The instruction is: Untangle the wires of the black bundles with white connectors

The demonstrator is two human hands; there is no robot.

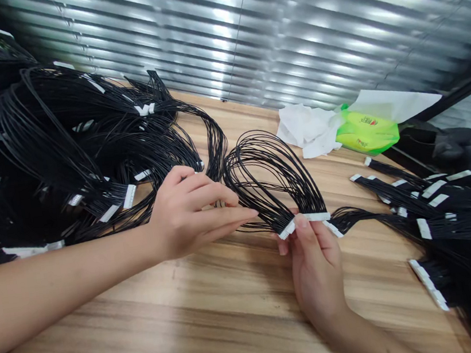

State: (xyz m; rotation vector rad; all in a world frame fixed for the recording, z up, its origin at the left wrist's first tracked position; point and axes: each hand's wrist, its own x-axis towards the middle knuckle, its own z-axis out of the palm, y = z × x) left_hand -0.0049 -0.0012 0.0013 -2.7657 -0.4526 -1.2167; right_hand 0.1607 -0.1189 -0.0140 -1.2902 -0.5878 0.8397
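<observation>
A looped wire harness [269,166] of many thin black wires with white connectors at its ends rises above the wooden table. My right hand [319,269] grips it near the white connectors [314,217], thumb on top and fingers beneath, partly hidden. My left hand [197,213] is just left of the loop, its fingers stretched out and pointing right. The foremost fingertip reaches the edge of the wires; whether it touches them I cannot tell. Nothing is visibly held in that hand.
A large heap of black wire harnesses [60,130] lies on the left. More harnesses [462,222] cover the right side. Behind stand a green tissue pack [368,130] and crumpled white paper [309,126], before slatted metallic blinds [216,28]. Bare wooden table [185,322] shows in front.
</observation>
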